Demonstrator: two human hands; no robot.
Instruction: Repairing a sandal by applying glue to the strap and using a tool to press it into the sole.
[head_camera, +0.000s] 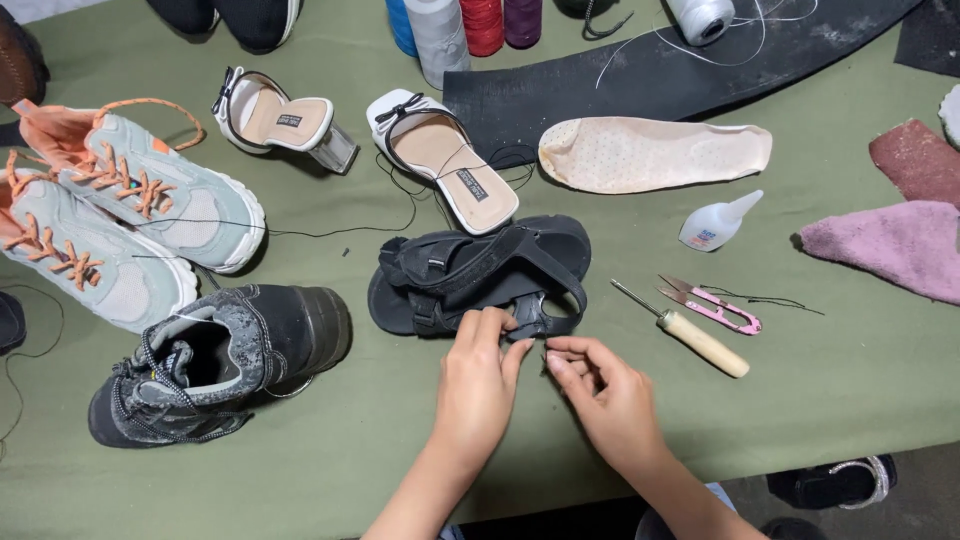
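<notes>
A black strap sandal (480, 270) lies on its side on the green cloth-covered table (840, 370). My left hand (478, 375) pinches the lower strap of the sandal near its buckle. My right hand (600, 385) is just right of it, fingertips pinched together at the same strap; what they hold is too small to tell. An awl with a wooden handle (695, 335) and pink thread snips (715, 305) lie to the right of my right hand.
A black work shoe (215, 360) and two grey-and-orange sneakers (120, 215) lie at left. Two white heeled sandals (440, 160), a beige insole (650, 152), a glue bottle (715, 222), thread spools (460, 25), a black rubber sheet (640, 75) and pink cloths (890, 245) fill the back.
</notes>
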